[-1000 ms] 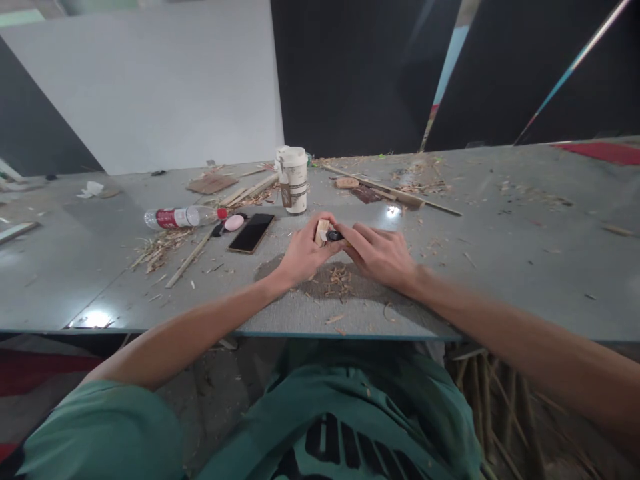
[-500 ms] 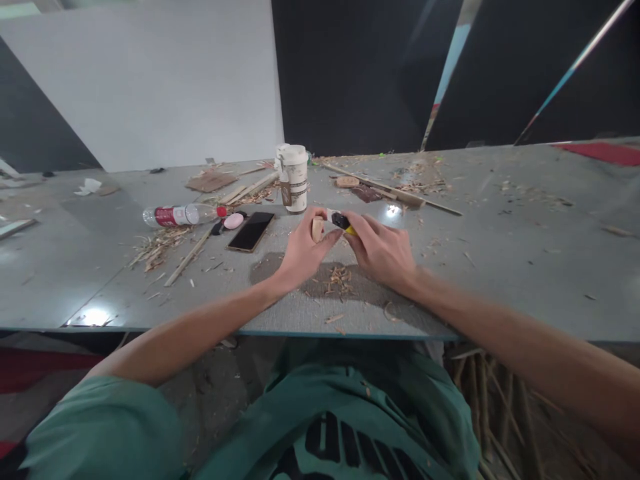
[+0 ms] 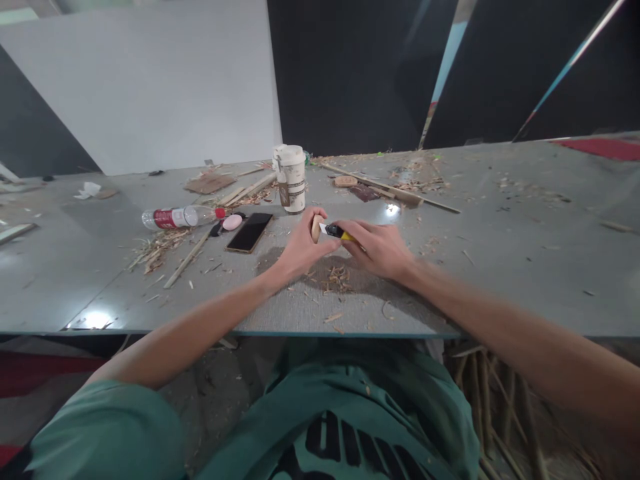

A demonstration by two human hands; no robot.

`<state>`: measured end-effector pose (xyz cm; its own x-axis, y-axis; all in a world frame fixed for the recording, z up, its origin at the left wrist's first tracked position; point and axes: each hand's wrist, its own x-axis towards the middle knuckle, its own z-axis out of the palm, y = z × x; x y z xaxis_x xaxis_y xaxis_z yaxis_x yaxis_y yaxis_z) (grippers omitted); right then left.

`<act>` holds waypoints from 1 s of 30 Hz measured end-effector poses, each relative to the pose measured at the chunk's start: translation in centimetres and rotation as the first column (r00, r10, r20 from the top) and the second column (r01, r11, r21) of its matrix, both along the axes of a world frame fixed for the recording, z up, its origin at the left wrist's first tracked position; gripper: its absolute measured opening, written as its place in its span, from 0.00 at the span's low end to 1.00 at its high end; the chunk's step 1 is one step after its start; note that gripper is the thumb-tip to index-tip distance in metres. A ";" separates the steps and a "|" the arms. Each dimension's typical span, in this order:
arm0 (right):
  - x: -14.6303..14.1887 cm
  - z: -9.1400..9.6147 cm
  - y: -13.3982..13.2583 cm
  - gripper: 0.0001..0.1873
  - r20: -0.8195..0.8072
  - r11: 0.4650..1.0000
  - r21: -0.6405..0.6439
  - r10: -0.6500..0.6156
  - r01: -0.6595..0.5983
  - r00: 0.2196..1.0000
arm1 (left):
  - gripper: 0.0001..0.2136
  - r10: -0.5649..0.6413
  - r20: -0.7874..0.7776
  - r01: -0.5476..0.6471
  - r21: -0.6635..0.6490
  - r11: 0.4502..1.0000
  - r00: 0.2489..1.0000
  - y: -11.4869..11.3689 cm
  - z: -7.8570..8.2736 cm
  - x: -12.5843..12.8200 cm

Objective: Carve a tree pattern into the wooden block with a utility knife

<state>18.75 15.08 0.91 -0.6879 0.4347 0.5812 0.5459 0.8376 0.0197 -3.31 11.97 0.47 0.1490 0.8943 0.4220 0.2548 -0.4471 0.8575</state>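
My left hand is closed around a small pale piece of wood, its thumb stretched toward my right hand. My right hand grips a black and yellow utility knife. The knife's short bright blade points left and is at or very near the wood's edge; whether it touches, I cannot tell. Below both hands a small heap of wood shavings lies on the grey table.
Left of my hands are a phone, a pink oval object and a plastic bottle on its side. A white cup stands behind. Wood strips and shavings lie along the back.
The knife has turned, so its blade now shows pointing at the wood. My right hand has shifted slightly down, and the left hand's grip on the wood has tilted a little.
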 end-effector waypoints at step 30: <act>-1.0 -0.1 -1.7 0.21 -0.006 0.956 0.205 -0.212 0.209 0.977 | 0.19 0.202 -0.071 -0.192 0.121 0.974 0.977 -1.6 0.8 0.9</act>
<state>17.74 13.36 0.85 -0.6032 0.4448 0.6620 0.7078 0.6811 0.1873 -2.41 10.35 1.29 0.0128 0.8567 0.5157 0.4151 -0.4738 0.7767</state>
